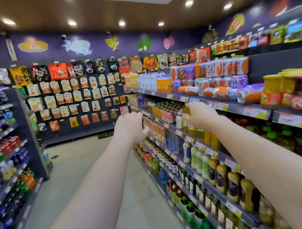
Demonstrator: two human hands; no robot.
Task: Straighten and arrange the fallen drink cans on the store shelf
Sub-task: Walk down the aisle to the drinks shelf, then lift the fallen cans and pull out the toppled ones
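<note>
Lining a shop aisle (88, 168) — dark shelf (238, 108) holding toppled cans (221, 91)

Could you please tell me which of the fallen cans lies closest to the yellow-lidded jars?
The orange can at the right end of the fallen row, lying beside the yellow-lidded jars; the other fallen cans lie further left.

We see orange-and-purple fallen cans (226, 92) lying on their sides along the front of the shelf (230, 106). Behind them, matching upright cans (209, 69) stand in two tiers.
</note>
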